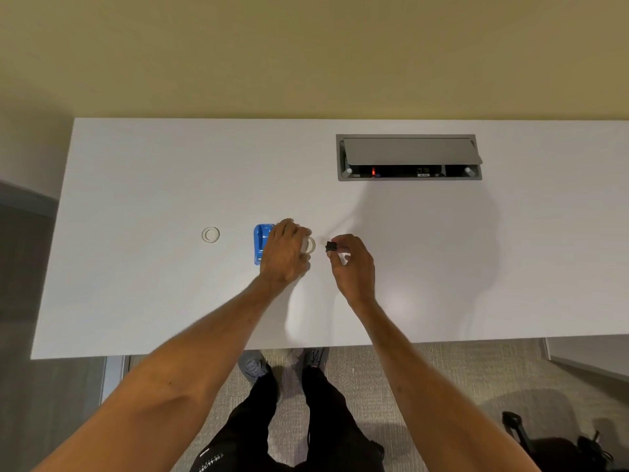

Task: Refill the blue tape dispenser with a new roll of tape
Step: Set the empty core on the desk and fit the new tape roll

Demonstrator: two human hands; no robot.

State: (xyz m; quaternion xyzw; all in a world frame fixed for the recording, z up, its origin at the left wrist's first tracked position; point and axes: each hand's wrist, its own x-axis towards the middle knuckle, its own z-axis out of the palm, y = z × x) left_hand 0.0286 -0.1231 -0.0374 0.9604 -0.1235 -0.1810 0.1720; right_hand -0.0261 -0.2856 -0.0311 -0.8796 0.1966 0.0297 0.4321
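Observation:
The blue tape dispenser [260,243] lies on the white desk [136,267], partly hidden behind my left hand [284,255]. My left hand grips a whitish roll of tape [309,245] just right of the dispenser, with only the roll's right edge showing. A little further right, my right hand [350,264] pinches a small black spindle [331,247] between thumb and fingers, a short gap away from the roll. A second white ring-shaped roll [210,235] lies flat on the desk, left of the dispenser.
A recessed grey cable box [408,157] with its lid tilted open sits at the back right of the desk. The desk's front edge is near my legs. A dark bag lies on the carpet at the lower right.

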